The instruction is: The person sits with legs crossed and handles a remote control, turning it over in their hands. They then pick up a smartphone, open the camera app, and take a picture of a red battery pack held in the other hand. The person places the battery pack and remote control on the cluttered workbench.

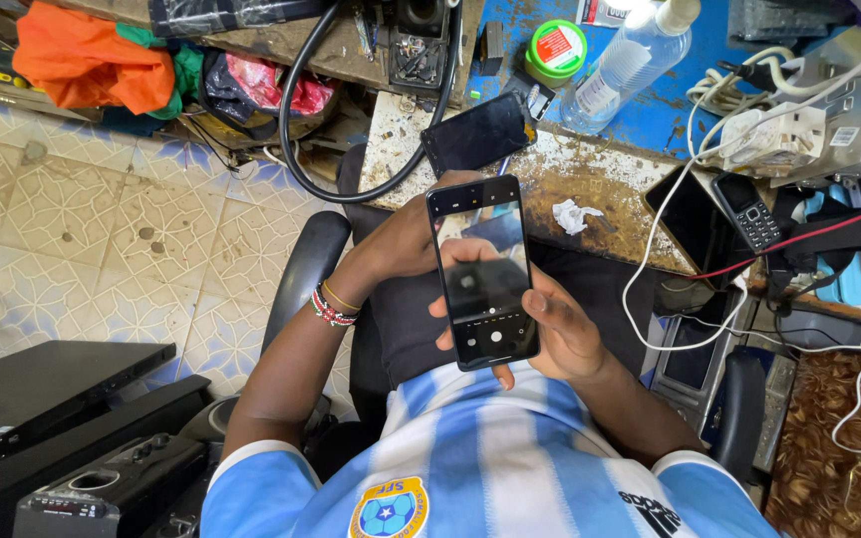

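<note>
A smartphone (pixel 482 271) sits mid-frame, upright w/ its lit screen facing the camera, held in both hands over the person's lap. The left hand (pixel 406 237) is behind the phone's upper-left edge, at about 10 o'clock from its centre, curled round the back of it; only the knuckles and wrist show, so the grip on the hidden side can't be told exactly. The right hand (pixel 560 329) cups the phone's lower-right side at approx 4 o'clock, fingers (pixel 450 309) wrapped underneath and showing past the left edge, thumb tip below the bottom edge. Both hands closed on the phone.

On the left wrist are beaded bracelets (pixel 331 307) (red, white, dark beads plus a thin yellow band). The person wears a blue-and-white striped shirt (pixel 480 458), at 6 o'clock.

Other bits round the phone:
- 12 o'clock: a second, dark-screened smartphone (pixel 478 132) lying tilted on the worn workbench (pixel 590 174), near the held one but not touching.
- 1 o'clock: a crumpled white tissue (pixel 572 215); further out, a clear plastic bottle (pixel 625 65) and a green-lidded tub (pixel 555 50).
- 2–3 o'clock: a small keypad phone (pixel 746 211) beside a dark tablet-like slab (pixel 695 224), w/ white cables (pixel 650 299) looping across.
- 10–11 o'clock: a black hose (pixel 296 139) curving down off the bench, orange cloth (pixel 92 55) beyond.
- 8 o'clock: black electronics boxes (pixel 52 384) on the patterned tile floor (pixel 82 219).
</note>
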